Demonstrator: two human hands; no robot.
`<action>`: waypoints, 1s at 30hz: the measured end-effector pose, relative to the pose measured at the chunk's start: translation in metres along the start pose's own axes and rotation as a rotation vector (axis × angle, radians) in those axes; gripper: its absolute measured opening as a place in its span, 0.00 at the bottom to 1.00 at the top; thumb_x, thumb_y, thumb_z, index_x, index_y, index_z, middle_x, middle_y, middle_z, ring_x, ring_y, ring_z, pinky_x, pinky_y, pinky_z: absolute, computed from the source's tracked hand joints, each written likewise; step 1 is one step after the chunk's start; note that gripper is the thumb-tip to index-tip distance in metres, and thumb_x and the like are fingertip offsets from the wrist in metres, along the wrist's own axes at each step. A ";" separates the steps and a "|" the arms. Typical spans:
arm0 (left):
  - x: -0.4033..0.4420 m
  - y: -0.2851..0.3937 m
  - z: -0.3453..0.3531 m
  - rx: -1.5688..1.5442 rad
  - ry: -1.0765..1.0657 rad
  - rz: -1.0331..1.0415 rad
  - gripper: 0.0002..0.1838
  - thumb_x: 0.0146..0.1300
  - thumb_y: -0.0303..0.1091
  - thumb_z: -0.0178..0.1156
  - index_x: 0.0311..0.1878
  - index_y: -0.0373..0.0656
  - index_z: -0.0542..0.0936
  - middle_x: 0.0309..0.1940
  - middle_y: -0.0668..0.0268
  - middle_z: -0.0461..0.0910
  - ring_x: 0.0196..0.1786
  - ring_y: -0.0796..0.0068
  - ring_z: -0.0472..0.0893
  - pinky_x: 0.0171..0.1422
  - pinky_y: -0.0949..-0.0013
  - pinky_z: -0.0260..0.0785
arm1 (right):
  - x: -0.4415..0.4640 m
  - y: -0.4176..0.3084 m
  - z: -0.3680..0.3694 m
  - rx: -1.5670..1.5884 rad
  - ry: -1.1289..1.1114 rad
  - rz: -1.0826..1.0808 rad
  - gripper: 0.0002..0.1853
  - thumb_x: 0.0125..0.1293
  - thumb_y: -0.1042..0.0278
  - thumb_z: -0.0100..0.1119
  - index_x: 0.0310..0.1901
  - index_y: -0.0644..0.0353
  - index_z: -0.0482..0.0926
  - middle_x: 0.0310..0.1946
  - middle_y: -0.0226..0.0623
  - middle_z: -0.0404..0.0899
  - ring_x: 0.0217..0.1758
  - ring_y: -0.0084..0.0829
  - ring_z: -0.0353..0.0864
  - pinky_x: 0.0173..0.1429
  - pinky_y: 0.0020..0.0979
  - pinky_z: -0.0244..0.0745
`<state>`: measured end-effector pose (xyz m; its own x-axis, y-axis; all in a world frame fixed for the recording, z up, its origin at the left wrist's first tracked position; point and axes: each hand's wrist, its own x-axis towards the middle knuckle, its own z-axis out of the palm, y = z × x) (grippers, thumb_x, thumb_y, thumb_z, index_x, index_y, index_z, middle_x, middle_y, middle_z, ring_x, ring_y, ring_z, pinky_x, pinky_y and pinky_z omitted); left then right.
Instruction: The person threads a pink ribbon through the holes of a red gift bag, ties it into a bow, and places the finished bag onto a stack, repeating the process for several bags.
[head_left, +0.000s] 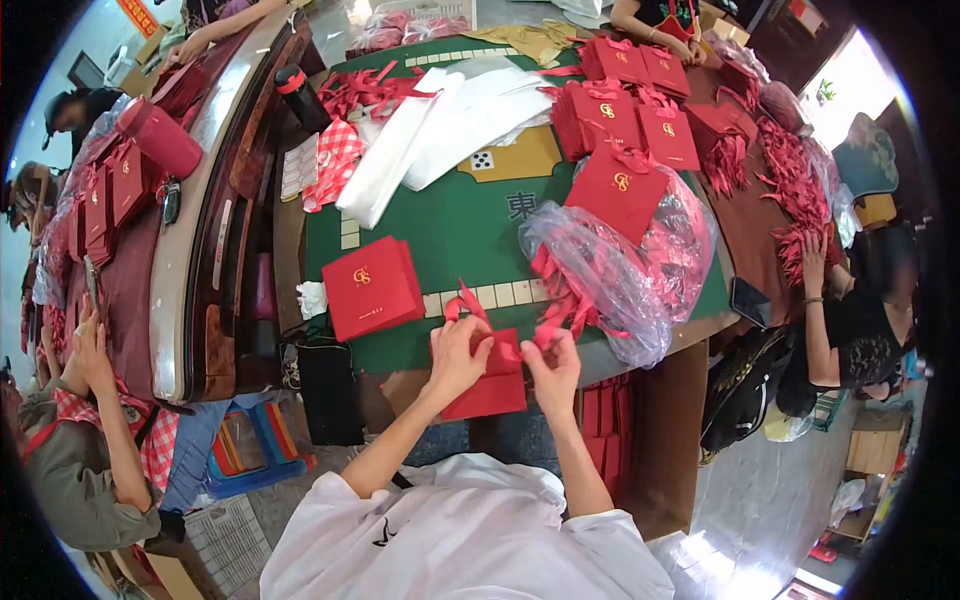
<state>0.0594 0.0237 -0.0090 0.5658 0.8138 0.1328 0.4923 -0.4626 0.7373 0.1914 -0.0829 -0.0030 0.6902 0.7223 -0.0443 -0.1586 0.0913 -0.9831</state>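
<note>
In front of me at the table's near edge is a red paper gift bag (492, 394). My left hand (460, 354) is closed at its upper left part, where a red ribbon (470, 298) rises above the fingers. With fingertips pinched, my right hand (552, 368) holds a ribbon at the bag's right side. Exactly how the ribbon runs between the hands is hard to make out. Left of my hands lies a small stack of red bags (372, 287) with a gold logo. A clear plastic bag (630, 290) of red ribbons sits to the right.
The green mahjong table (440, 235) carries white plastic sheets (420, 140), a black bottle (300, 97) and more stacked red bags (600, 118) at the back right. A phone (750, 302) lies at the right. Other people work at tables on both sides.
</note>
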 end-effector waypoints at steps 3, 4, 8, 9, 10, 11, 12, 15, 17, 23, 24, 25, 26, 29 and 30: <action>0.001 0.009 0.006 0.001 0.136 0.101 0.06 0.64 0.30 0.61 0.43 0.46 0.81 0.33 0.63 0.82 0.44 0.58 0.80 0.53 0.57 0.63 | -0.008 -0.012 0.009 -0.521 -0.073 -0.287 0.07 0.62 0.76 0.67 0.40 0.62 0.79 0.30 0.38 0.74 0.29 0.31 0.76 0.35 0.29 0.72; 0.000 0.012 0.005 -0.044 0.167 0.104 0.07 0.66 0.30 0.59 0.46 0.45 0.82 0.35 0.62 0.83 0.44 0.56 0.79 0.54 0.56 0.64 | -0.011 -0.024 0.011 -0.692 -0.120 -0.319 0.08 0.59 0.75 0.68 0.40 0.58 0.80 0.31 0.38 0.74 0.30 0.38 0.75 0.36 0.35 0.72; -0.004 0.010 -0.007 -0.240 -0.079 -0.070 0.11 0.72 0.32 0.55 0.53 0.45 0.82 0.39 0.63 0.85 0.43 0.63 0.82 0.52 0.58 0.70 | -0.018 -0.010 0.012 -1.010 -0.238 -0.555 0.10 0.56 0.73 0.68 0.40 0.56 0.82 0.32 0.35 0.74 0.36 0.39 0.77 0.41 0.40 0.71; -0.005 0.010 -0.009 -0.355 -0.169 -0.164 0.12 0.72 0.32 0.56 0.55 0.44 0.82 0.41 0.64 0.86 0.43 0.68 0.82 0.51 0.62 0.72 | -0.020 -0.011 0.013 -1.053 -0.294 -0.551 0.10 0.54 0.74 0.68 0.39 0.56 0.82 0.33 0.36 0.75 0.38 0.41 0.77 0.43 0.41 0.71; -0.006 0.011 -0.009 -0.471 -0.259 -0.256 0.13 0.73 0.31 0.57 0.57 0.42 0.81 0.43 0.64 0.86 0.43 0.73 0.83 0.49 0.65 0.75 | -0.022 -0.011 0.014 -1.051 -0.299 -0.552 0.10 0.54 0.74 0.68 0.39 0.56 0.82 0.33 0.36 0.75 0.38 0.41 0.77 0.43 0.41 0.71; -0.011 0.007 -0.002 -0.664 -0.194 -0.237 0.12 0.71 0.27 0.60 0.55 0.38 0.81 0.42 0.66 0.86 0.44 0.81 0.82 0.49 0.73 0.74 | -0.023 -0.012 0.015 -1.067 -0.330 -0.568 0.09 0.56 0.73 0.68 0.39 0.56 0.83 0.32 0.36 0.75 0.38 0.41 0.77 0.43 0.40 0.71; -0.010 0.004 -0.001 -0.666 -0.190 -0.238 0.12 0.71 0.27 0.60 0.55 0.38 0.81 0.42 0.66 0.86 0.44 0.81 0.82 0.49 0.73 0.74 | -0.024 -0.012 0.015 -1.084 -0.360 -0.584 0.07 0.58 0.72 0.67 0.39 0.55 0.83 0.32 0.36 0.74 0.37 0.41 0.76 0.43 0.40 0.71; -0.009 -0.002 -0.001 -1.015 -0.061 -0.380 0.09 0.70 0.24 0.60 0.52 0.37 0.79 0.42 0.66 0.84 0.45 0.83 0.81 0.51 0.76 0.74 | -0.029 -0.014 0.014 -0.980 -0.406 -0.478 0.07 0.63 0.70 0.65 0.43 0.57 0.85 0.33 0.36 0.76 0.39 0.40 0.78 0.43 0.37 0.72; -0.013 -0.004 -0.007 -1.092 -0.068 -0.387 0.08 0.70 0.23 0.59 0.51 0.37 0.79 0.42 0.67 0.84 0.45 0.83 0.81 0.52 0.76 0.73 | -0.030 -0.007 0.011 -0.780 -0.343 -0.307 0.08 0.67 0.68 0.63 0.45 0.58 0.85 0.35 0.37 0.79 0.40 0.38 0.80 0.44 0.36 0.73; -0.036 -0.002 -0.003 -1.149 -0.173 -0.315 0.07 0.70 0.21 0.58 0.49 0.38 0.76 0.42 0.68 0.82 0.45 0.82 0.81 0.51 0.76 0.74 | 0.005 -0.002 0.018 -0.134 -0.253 0.320 0.12 0.75 0.65 0.58 0.50 0.64 0.84 0.41 0.33 0.86 0.43 0.24 0.83 0.48 0.28 0.77; -0.040 -0.004 0.000 -1.124 -0.183 -0.239 0.08 0.70 0.21 0.57 0.50 0.37 0.76 0.41 0.67 0.82 0.43 0.82 0.81 0.49 0.76 0.75 | 0.009 -0.007 0.024 0.098 -0.243 0.418 0.13 0.75 0.65 0.57 0.50 0.65 0.84 0.42 0.31 0.86 0.43 0.20 0.82 0.48 0.26 0.77; -0.045 -0.006 0.002 -1.086 -0.180 -0.293 0.07 0.70 0.21 0.57 0.49 0.38 0.77 0.41 0.67 0.82 0.43 0.82 0.81 0.49 0.75 0.75 | 0.012 -0.003 0.028 0.074 -0.256 0.375 0.12 0.74 0.67 0.59 0.50 0.66 0.83 0.44 0.31 0.86 0.44 0.20 0.83 0.49 0.23 0.77; -0.048 -0.009 0.003 -1.085 -0.174 -0.287 0.07 0.70 0.21 0.57 0.49 0.38 0.77 0.41 0.67 0.82 0.43 0.82 0.81 0.49 0.75 0.75 | 0.013 0.002 0.032 0.073 -0.262 0.369 0.12 0.74 0.67 0.59 0.50 0.66 0.83 0.44 0.31 0.86 0.44 0.20 0.83 0.49 0.23 0.77; -0.054 -0.014 0.000 -0.802 0.050 -0.308 0.06 0.69 0.22 0.59 0.48 0.38 0.78 0.41 0.67 0.81 0.43 0.78 0.81 0.48 0.74 0.74 | 0.010 0.001 0.049 -0.356 -0.250 -0.069 0.10 0.66 0.76 0.66 0.49 0.65 0.84 0.40 0.32 0.84 0.39 0.22 0.83 0.43 0.25 0.78; -0.055 -0.012 -0.006 -0.801 0.052 -0.306 0.06 0.69 0.22 0.59 0.48 0.38 0.78 0.41 0.67 0.81 0.43 0.78 0.81 0.48 0.74 0.74 | 0.009 -0.006 0.052 -0.355 -0.252 -0.071 0.10 0.66 0.76 0.66 0.49 0.65 0.84 0.40 0.32 0.84 0.39 0.22 0.83 0.43 0.25 0.78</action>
<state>0.0178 -0.0131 -0.0212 0.4437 0.8863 -0.1325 -0.0086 0.1520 0.9883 0.1619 -0.0417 0.0113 0.4898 0.8714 0.0272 0.1663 -0.0628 -0.9841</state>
